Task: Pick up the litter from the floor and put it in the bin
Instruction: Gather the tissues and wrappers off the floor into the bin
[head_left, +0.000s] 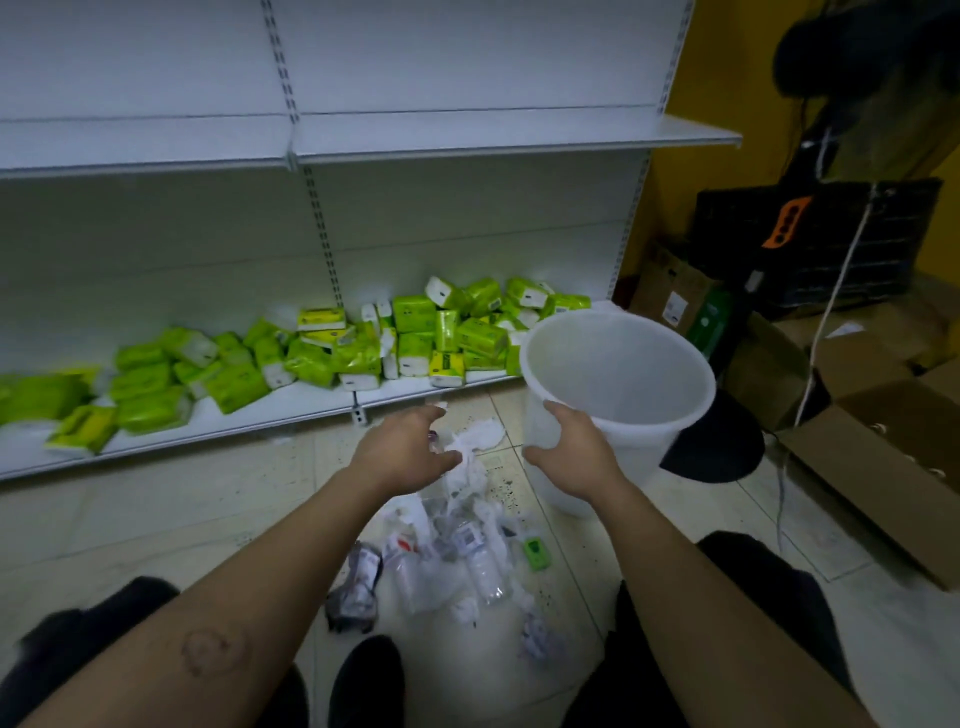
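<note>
From the head view, the bin (618, 384) leans with its round mouth turned up and towards the person. Its long axis runs from the base low down by the floor (156, 519) up and away to the right. Whether the base rests on the floor cannot be told. It sits right of the litter (457, 545), which lies heaped on the tiles between the two forearms, in front of the lowest shelf (322, 410).

The right hand (566, 447) grips the bin's near wall just under the rim, its fingers (556, 410) curled onto the outside and the thumb spread to the left. The left hand (405, 447) hangs palm down over the far end of the heap with its fingers (441, 457) spread wide and holding nothing. They are just beside a crumpled white tissue (483, 434), but contact cannot be told.

The bin is smooth, translucent white plastic, tapering downward. The heap is mostly crumpled white paper, with a clear ribbed plastic bottle (483, 571), a small green pack (535, 548) and a dark crinkled wrapper (358, 582) at its left edge. Glossy green-and-white tissue packs (311, 353) lie jumbled along the white metal shelf. Brown cardboard boxes (883, 441) stand at the right. The floor is pale glossy tile with dark specks.
</note>
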